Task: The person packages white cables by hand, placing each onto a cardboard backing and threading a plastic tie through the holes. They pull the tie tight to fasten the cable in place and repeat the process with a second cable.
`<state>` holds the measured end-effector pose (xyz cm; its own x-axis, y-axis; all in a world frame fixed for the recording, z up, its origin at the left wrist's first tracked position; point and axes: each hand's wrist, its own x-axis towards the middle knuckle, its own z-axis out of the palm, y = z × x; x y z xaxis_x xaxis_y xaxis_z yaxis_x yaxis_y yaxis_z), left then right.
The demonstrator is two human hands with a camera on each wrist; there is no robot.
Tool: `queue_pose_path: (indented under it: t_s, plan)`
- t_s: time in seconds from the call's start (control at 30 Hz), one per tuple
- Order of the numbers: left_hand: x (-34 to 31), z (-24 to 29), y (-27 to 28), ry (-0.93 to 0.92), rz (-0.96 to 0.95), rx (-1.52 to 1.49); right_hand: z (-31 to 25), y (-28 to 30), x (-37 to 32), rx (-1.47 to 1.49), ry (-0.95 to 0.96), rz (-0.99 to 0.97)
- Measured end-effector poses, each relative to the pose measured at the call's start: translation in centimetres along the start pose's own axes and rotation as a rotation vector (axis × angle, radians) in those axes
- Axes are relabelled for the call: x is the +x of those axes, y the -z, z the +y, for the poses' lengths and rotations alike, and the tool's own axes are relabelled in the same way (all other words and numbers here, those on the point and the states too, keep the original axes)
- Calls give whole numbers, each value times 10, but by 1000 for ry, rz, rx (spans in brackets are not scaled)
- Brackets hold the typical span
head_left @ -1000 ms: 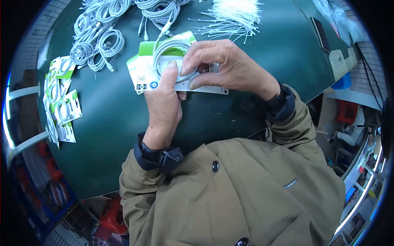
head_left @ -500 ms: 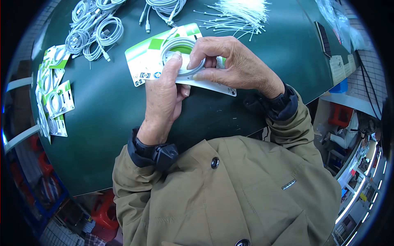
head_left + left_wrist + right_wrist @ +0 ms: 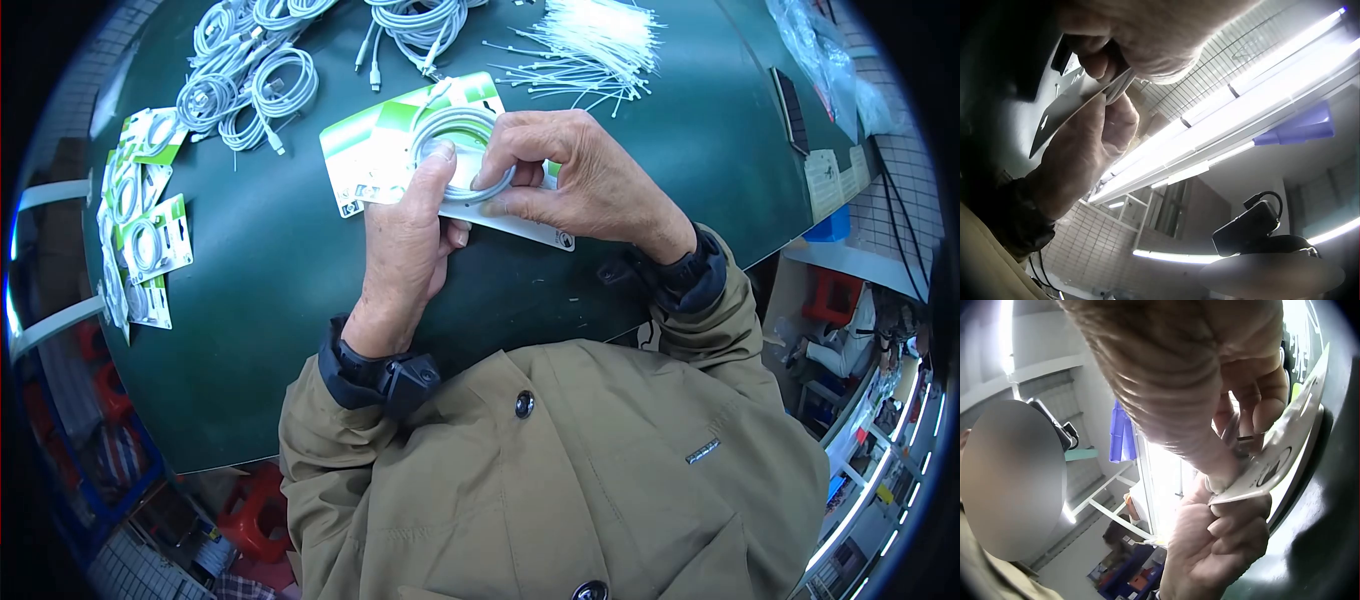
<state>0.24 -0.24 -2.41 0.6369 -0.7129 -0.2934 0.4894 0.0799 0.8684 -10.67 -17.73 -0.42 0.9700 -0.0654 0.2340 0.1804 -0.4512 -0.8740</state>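
In the head view, my left hand (image 3: 405,240) grips a white-and-green packaging card (image 3: 395,150) from its near edge, thumb on top and the other fingers folded underneath. A coiled white cable (image 3: 470,112) lies on the card's face, and the left thumb presses inside its loop. My right hand (image 3: 595,180) pinches the coil's right side between thumb and curled fingers. Another card (image 3: 343,150) lies under the held one. From the right wrist, the card (image 3: 1282,465) shows tilted, with the left hand (image 3: 1219,540) below it.
Coiled cables (image 3: 285,85) are heaped at the back left, and more cables (image 3: 420,30) lie at the back middle. White cable ties (image 3: 600,45) spread to their right. Carded cables (image 3: 145,245) overlap along the left edge. A phone (image 3: 790,110) lies at the right.
The right fingers have closed in on the coil's right side. The held card has turned slightly clockwise against the one under it. Left thumb stays in the loop.
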Motion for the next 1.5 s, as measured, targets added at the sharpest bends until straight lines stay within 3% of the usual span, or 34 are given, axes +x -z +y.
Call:
queue_pose_path:
  t_s: [0.5,0.7,0.9,1.03,1.17,1.27,1.3,1.4,1.5]
  plan:
    - [-5,3,0,-81,8,60,1,2,-2,35,-23,-46]
    - [-7,0,2,-167,71,48,5,-12,1,-167,206,91]
    - [-4,-4,3,-211,121,78,0,-15,1,-290,276,155]
    - [-1,-3,8,-254,128,70,-3,-2,2,-269,318,295]
    - [1,5,14,-291,168,12,-3,40,3,-347,99,448]
    - [4,10,20,-327,208,-4,7,72,2,-512,-137,366]
    - [4,14,20,-333,227,-14,15,79,3,-573,-114,322]
    - [8,17,29,-354,265,-17,25,88,-6,-700,-341,64]
    - [11,22,32,-381,282,-35,34,84,-11,-794,-376,49]
